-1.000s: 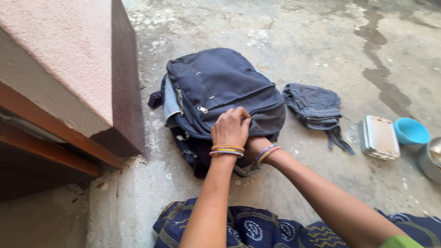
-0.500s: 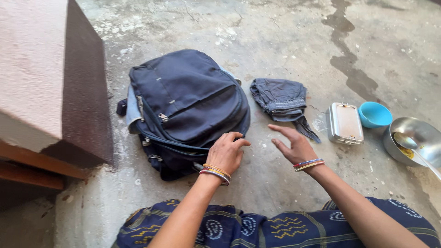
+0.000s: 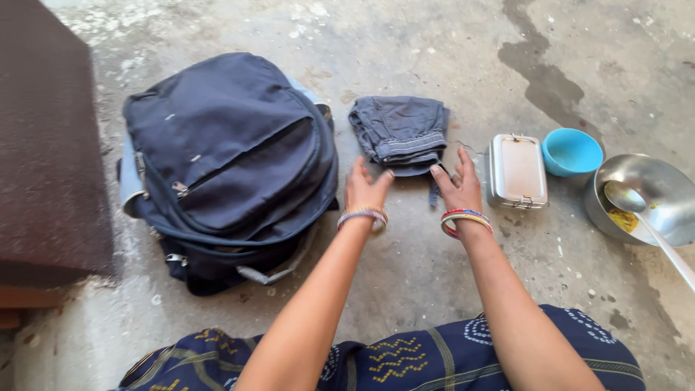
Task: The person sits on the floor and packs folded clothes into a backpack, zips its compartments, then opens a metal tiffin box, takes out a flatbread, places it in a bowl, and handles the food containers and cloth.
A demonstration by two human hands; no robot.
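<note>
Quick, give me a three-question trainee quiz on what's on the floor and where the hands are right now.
1. True or false: the left hand rests on the backpack.
2. Which lies nearest the right hand: A) blue bowl, B) folded grey cloth, C) steel pan?
3. What stands between the cloth and the blue bowl?

Key: 1. False, it hovers beside it. 2. B. 3. A closed metal lunch box.

No labels, signs or screens are showing on the floor (only a closed rectangular steel lunch box qualifies as packaging).
</note>
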